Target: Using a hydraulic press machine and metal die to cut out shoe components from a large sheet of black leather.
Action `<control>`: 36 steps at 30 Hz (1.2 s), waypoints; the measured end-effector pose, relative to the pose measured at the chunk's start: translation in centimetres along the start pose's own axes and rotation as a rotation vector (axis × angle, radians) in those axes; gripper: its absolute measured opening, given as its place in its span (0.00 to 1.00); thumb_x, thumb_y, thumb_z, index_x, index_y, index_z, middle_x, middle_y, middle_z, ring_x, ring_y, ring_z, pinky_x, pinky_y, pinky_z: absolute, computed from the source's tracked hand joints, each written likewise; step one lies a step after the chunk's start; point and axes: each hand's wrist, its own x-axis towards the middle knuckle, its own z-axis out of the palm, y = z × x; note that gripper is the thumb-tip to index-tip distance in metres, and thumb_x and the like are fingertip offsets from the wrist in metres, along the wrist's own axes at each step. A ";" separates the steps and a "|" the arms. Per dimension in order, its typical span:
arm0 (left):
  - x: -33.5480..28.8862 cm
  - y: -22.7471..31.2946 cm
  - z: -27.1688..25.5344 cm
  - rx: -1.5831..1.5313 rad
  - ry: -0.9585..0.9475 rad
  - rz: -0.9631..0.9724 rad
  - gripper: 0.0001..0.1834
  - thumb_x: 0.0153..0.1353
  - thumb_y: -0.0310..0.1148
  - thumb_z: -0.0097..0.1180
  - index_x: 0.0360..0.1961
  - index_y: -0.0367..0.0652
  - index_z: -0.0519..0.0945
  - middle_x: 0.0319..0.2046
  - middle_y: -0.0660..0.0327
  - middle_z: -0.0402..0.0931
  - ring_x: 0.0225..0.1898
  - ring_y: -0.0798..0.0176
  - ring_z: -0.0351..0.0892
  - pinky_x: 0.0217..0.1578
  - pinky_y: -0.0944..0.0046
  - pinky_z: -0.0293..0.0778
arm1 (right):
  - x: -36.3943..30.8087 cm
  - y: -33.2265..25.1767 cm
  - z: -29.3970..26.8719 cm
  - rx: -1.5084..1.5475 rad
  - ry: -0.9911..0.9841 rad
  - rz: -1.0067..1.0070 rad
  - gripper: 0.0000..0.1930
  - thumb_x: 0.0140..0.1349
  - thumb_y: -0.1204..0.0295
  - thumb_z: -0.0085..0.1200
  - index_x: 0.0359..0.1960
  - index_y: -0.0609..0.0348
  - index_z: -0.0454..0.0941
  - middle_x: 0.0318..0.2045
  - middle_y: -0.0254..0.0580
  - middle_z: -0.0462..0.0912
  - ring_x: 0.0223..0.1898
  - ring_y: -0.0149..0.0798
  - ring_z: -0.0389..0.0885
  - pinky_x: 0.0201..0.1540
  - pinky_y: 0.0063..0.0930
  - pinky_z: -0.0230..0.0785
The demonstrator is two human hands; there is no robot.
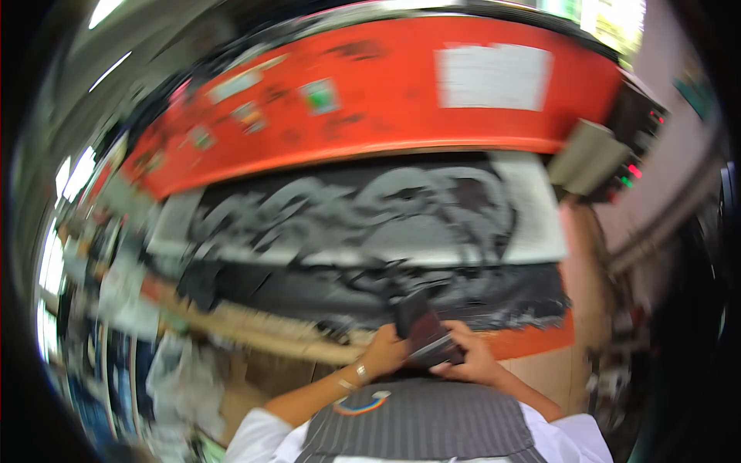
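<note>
Between my hands, just in front of my body, is a dark, flat rectangular piece (427, 330) with a pale stripe near its lower end. Blur hides its exact kind. My left hand (384, 351) closes on its left side, with a bracelet at the wrist. On the right edge, my right hand (472, 355) has its fingers bent round the piece. Just beyond them lies a dark sheet with a ragged edge (509, 297), fabric-like, along the front of a white bed (540, 216). Grey and black curved cut shapes (401, 204) cover the middle of that bed.
A long orange-red panel (378, 77) with a white paper (494, 77) spans the back. At right stands a dark box with red and green lights (637, 147). A wooden edge (262, 328) runs along the front left, near clear plastic bags (181, 386).
</note>
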 end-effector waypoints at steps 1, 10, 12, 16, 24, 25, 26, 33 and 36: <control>-1.1 0.2 0.1 0.025 0.052 -0.086 0.16 0.66 0.39 0.57 0.46 0.36 0.79 0.36 0.62 0.81 0.37 0.71 0.79 0.35 0.70 0.76 | -0.3 -0.4 0.4 -0.001 -0.039 0.027 0.26 0.49 0.61 0.68 0.47 0.64 0.78 0.56 0.50 0.71 0.58 0.46 0.68 0.60 0.37 0.61; -9.2 -3.6 -1.9 -0.493 0.373 0.080 0.19 0.66 0.40 0.58 0.49 0.35 0.78 0.43 0.64 0.80 0.43 0.72 0.75 0.46 0.68 0.73 | 1.0 -2.3 7.7 0.077 -0.183 0.193 0.26 0.46 0.70 0.68 0.48 0.65 0.77 0.55 0.45 0.74 0.54 0.37 0.73 0.56 0.31 0.63; -10.6 -4.3 -3.4 -0.512 0.419 0.078 0.19 0.65 0.41 0.58 0.49 0.35 0.78 0.42 0.64 0.80 0.43 0.72 0.75 0.46 0.68 0.72 | 1.7 -2.7 9.8 0.102 -0.210 0.231 0.26 0.47 0.71 0.68 0.49 0.65 0.76 0.53 0.44 0.74 0.54 0.37 0.73 0.57 0.31 0.62; -13.5 -5.3 -8.5 -0.532 0.445 0.112 0.18 0.66 0.40 0.57 0.47 0.36 0.79 0.40 0.64 0.81 0.43 0.71 0.76 0.47 0.67 0.72 | 4.6 -4.8 15.7 0.338 -0.124 0.257 0.28 0.49 0.72 0.65 0.53 0.65 0.73 0.50 0.41 0.76 0.53 0.36 0.73 0.57 0.31 0.60; -20.7 -5.5 -20.9 -0.754 0.042 0.307 0.13 0.66 0.40 0.55 0.38 0.39 0.73 0.34 0.59 0.74 0.46 0.61 0.73 0.56 0.58 0.66 | 9.9 -4.9 23.8 0.231 -0.026 0.322 0.27 0.51 0.72 0.62 0.54 0.64 0.70 0.44 0.36 0.76 0.47 0.33 0.72 0.55 0.28 0.61; -21.4 -6.7 -22.5 -0.658 -0.035 0.285 0.13 0.66 0.38 0.55 0.39 0.39 0.73 0.36 0.57 0.76 0.46 0.60 0.74 0.54 0.58 0.69 | 10.4 -5.5 24.9 0.275 -0.027 0.378 0.27 0.50 0.72 0.63 0.53 0.64 0.70 0.44 0.37 0.75 0.48 0.33 0.72 0.55 0.28 0.61; -23.0 -8.3 -23.3 -0.465 0.159 0.219 0.12 0.67 0.36 0.55 0.42 0.37 0.74 0.38 0.55 0.77 0.45 0.60 0.76 0.50 0.61 0.72 | 10.6 -5.6 26.1 0.309 -0.024 0.394 0.28 0.47 0.73 0.64 0.52 0.63 0.70 0.44 0.39 0.74 0.49 0.34 0.71 0.54 0.30 0.61; -34.3 -7.9 -40.9 -0.393 0.987 0.031 0.10 0.62 0.31 0.54 0.25 0.38 0.76 0.18 0.68 0.71 0.20 0.69 0.72 0.23 0.68 0.70 | 11.4 -1.3 21.7 -0.425 0.551 0.298 0.24 0.44 0.77 0.60 0.48 0.63 0.74 0.39 0.39 0.75 0.40 0.31 0.72 0.48 0.26 0.66; -35.3 -7.5 -47.3 0.375 1.020 -0.063 0.13 0.53 0.19 0.51 0.40 0.32 0.79 0.28 0.58 0.80 0.27 0.64 0.78 0.29 0.67 0.72 | 11.2 -3.7 19.4 -0.399 0.562 0.326 0.23 0.46 0.77 0.56 0.48 0.66 0.74 0.39 0.37 0.76 0.39 0.31 0.72 0.47 0.26 0.66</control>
